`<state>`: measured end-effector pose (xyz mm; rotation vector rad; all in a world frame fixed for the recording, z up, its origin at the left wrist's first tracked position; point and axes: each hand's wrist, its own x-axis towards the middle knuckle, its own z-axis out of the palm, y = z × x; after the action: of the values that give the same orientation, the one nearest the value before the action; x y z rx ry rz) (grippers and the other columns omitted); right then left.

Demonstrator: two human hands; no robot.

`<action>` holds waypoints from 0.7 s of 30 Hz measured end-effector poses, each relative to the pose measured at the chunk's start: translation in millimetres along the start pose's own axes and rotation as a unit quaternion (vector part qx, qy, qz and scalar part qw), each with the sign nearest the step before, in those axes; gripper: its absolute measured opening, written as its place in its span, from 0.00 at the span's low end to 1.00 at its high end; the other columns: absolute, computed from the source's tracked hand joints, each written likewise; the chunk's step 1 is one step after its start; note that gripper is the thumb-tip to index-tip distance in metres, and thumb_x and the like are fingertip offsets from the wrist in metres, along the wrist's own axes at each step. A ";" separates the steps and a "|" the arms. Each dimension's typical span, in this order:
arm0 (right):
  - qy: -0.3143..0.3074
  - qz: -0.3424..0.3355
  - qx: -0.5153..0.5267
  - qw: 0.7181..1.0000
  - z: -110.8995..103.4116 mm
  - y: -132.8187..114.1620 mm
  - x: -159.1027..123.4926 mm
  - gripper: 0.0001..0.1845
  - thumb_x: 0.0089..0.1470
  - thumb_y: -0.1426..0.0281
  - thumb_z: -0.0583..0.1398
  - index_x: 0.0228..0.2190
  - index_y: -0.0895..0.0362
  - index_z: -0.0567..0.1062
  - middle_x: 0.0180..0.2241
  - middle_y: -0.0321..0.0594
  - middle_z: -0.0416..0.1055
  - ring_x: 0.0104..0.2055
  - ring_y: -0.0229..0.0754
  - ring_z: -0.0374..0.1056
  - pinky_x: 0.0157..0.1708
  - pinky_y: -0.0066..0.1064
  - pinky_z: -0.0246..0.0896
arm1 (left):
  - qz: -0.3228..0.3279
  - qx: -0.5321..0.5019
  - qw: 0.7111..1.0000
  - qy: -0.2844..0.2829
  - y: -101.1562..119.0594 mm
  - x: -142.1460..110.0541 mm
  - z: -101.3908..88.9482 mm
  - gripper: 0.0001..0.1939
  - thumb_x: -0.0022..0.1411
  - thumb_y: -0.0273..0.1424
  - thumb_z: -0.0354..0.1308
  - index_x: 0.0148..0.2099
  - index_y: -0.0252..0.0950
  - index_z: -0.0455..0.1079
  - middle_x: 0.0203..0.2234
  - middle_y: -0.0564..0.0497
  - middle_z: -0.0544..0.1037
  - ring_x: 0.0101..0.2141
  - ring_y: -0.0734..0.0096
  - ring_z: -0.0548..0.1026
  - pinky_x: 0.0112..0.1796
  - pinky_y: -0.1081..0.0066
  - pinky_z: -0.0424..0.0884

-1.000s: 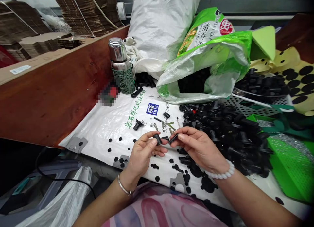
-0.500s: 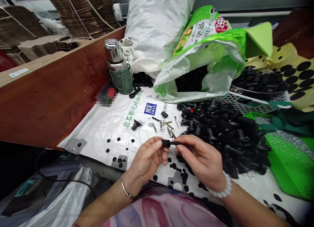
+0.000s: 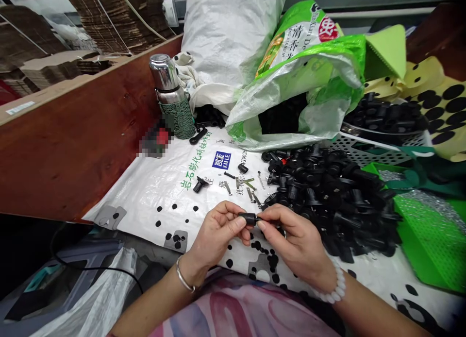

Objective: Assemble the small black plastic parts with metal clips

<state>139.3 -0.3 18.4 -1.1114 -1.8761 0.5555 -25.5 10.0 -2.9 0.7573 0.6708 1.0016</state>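
Black plastic cylinder (image 3: 248, 219) is held just left of the heap of black plastic fittings (image 3: 327, 196), above the white printed woven sheet (image 3: 145, 201). Left hand (image 3: 216, 235) pinches it narrowly between thumb and fingers; right hand (image 3: 296, 244) pinches a thin dark piece (image 3: 260, 219) against its end. Joining these seems the step in hand; the next move calls for keeping them aligned.

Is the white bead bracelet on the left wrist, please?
No, the bracelet circles the right wrist; the left wrist wears a metal bangle.
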 end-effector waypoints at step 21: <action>-0.030 -0.098 -0.053 0.993 1.4 6.1 -9.0 0.06 0.52 0.79 0.55 0.33 0.58 0.67 0.27 0.41 0.69 0.28 0.38 0.66 0.26 0.28 0.63 | -0.050 0.027 0.998 0.032 1.7 -4.3 1.5 0.13 0.52 0.34 0.63 0.32 0.33 0.62 0.17 0.56 0.73 0.15 0.80 0.69 0.17 0.79 0.67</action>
<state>143.1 -4.9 9.2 -0.9736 -2.0590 0.3855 -26.8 6.4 -0.1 0.7339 0.7851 0.9231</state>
